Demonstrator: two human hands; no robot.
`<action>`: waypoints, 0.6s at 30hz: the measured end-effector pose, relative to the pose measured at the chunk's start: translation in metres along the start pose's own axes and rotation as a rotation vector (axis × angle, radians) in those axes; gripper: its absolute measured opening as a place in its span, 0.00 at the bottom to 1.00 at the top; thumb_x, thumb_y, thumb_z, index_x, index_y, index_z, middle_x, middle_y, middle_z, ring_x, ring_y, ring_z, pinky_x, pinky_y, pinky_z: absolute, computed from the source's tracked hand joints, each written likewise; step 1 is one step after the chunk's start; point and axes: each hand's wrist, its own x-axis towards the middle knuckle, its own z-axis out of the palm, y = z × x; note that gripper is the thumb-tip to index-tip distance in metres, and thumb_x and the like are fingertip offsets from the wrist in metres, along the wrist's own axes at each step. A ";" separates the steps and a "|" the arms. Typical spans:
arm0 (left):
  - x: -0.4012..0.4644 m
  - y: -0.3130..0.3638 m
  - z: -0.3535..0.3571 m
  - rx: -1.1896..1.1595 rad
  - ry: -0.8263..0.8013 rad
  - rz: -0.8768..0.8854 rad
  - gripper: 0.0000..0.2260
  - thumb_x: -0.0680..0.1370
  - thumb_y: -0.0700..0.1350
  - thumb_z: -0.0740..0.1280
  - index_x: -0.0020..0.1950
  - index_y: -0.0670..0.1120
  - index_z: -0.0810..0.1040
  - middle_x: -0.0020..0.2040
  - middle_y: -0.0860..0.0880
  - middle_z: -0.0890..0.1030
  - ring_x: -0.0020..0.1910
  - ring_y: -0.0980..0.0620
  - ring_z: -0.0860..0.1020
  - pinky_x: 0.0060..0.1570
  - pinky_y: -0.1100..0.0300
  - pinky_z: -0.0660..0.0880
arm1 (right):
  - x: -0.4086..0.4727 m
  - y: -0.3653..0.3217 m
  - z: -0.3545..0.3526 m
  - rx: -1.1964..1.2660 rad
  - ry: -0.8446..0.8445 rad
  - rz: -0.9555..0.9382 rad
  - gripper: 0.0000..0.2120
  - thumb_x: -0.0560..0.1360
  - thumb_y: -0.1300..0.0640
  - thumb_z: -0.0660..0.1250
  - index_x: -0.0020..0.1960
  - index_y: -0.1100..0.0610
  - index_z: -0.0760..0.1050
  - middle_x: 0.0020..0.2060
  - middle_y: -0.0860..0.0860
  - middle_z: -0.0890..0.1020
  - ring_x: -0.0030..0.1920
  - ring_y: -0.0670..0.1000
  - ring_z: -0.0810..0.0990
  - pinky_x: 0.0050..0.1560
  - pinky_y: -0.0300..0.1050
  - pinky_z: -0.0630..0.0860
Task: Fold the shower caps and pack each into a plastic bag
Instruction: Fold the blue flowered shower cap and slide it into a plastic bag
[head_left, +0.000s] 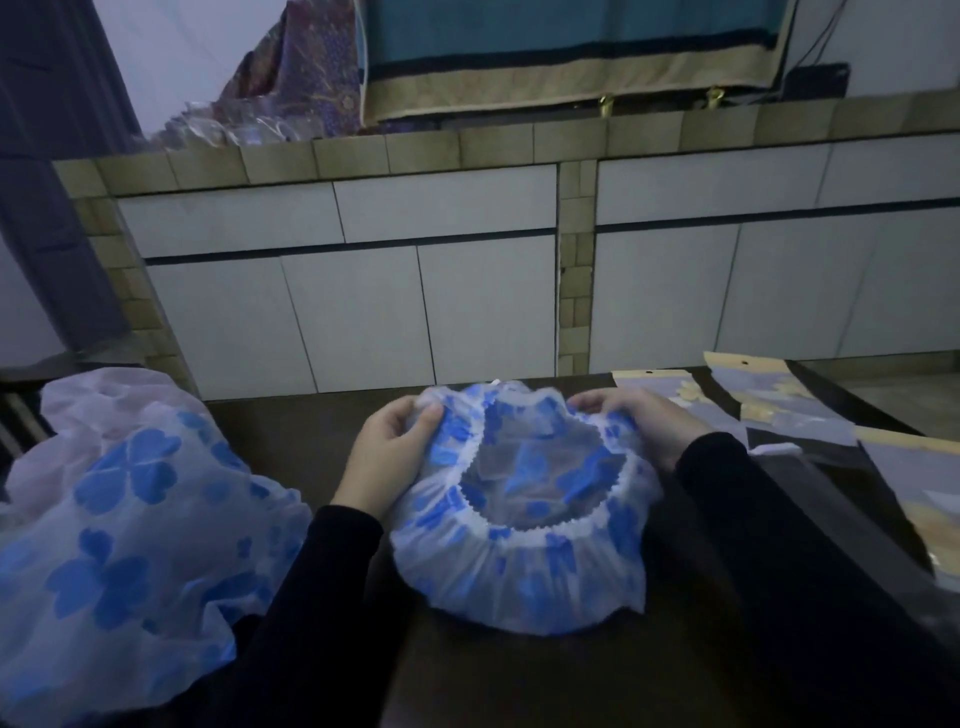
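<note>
Shower cap (519, 525) gripped at far rim by both hands (387, 457) (636, 423), fingertips hidden in plastic, dim light

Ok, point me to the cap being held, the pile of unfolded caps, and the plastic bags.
shower cap (524, 587) head view, front ruffled skirt
pile of caps (124, 499) head view, blue flower print on top
plastic bags (795, 415) head view, flat bag face
</note>
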 end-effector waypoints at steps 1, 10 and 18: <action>0.000 -0.003 -0.001 0.144 -0.043 -0.018 0.06 0.78 0.43 0.67 0.43 0.43 0.81 0.38 0.51 0.83 0.36 0.57 0.79 0.40 0.61 0.76 | -0.003 0.000 -0.003 -0.142 -0.015 0.045 0.18 0.72 0.69 0.53 0.54 0.62 0.77 0.50 0.59 0.81 0.46 0.56 0.78 0.46 0.45 0.75; -0.004 -0.005 0.006 0.277 -0.126 0.073 0.09 0.79 0.38 0.66 0.49 0.52 0.79 0.40 0.58 0.83 0.41 0.61 0.81 0.41 0.66 0.77 | -0.013 -0.002 0.007 -0.802 -0.020 0.120 0.20 0.71 0.38 0.68 0.51 0.52 0.84 0.49 0.49 0.84 0.51 0.50 0.81 0.57 0.46 0.75; 0.003 -0.017 -0.006 0.612 -0.087 -0.072 0.06 0.77 0.45 0.69 0.50 0.56 0.79 0.43 0.61 0.79 0.45 0.63 0.78 0.42 0.67 0.72 | -0.004 0.015 0.020 -0.944 0.145 -0.151 0.08 0.77 0.51 0.67 0.45 0.53 0.83 0.41 0.47 0.83 0.43 0.45 0.78 0.44 0.39 0.71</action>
